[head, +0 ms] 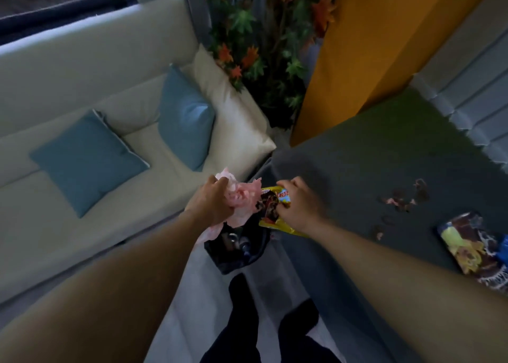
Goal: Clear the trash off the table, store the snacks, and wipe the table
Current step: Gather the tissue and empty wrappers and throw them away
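Note:
My left hand [210, 206] grips a crumpled pink tissue wad [242, 197] above a black trash bin [236, 248] that stands on the floor beside the dark table [371, 164]. My right hand [301, 203] pinches a yellow snack wrapper [273, 207] just past the table's near corner, right beside the tissue and over the bin's edge. Brown and pink crumbs [401, 197] lie scattered on the table top. A colourful snack packet [472, 248] lies on the table at the right edge of view.
A white sofa [68, 225] with two blue cushions [90, 159] fills the left side. A plant with orange and green leaves [264, 49] and an orange panel [365, 46] stand behind the table. My dark-clad legs [247, 321] show below, on the pale floor.

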Tool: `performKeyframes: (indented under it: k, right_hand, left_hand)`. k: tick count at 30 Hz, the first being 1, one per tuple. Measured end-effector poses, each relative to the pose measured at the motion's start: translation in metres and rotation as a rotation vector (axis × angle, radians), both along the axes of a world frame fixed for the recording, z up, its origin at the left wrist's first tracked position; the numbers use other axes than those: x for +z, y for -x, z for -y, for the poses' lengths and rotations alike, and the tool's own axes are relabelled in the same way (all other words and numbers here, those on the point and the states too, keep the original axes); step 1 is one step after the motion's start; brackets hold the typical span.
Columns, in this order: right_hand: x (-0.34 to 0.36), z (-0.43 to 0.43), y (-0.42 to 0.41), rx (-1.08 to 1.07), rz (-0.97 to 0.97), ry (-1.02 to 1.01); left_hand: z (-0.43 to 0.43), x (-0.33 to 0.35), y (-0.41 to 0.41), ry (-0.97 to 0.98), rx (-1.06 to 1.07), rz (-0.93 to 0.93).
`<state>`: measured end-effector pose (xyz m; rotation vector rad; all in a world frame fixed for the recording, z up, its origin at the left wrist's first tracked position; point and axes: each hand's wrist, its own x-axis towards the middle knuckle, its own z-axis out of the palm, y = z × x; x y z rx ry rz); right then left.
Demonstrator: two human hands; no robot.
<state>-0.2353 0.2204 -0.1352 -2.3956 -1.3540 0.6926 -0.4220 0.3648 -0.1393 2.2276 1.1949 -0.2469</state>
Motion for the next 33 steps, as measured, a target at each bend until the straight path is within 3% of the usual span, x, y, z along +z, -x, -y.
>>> performKeyframes:
  k: [10, 33]
  right_hand:
    - [-0.079, -0.04, 0.041, 0.062, -0.029, 0.099]
    - [-0.319, -0.019, 0.059, -0.155, -0.136, 0.346]
  left_hand:
    - [-0.024, -0.079, 0.037, 0.082, 0.078, -0.069]
    - [-0.021, -0.341, 0.02, 0.339, 0.032, -0.169]
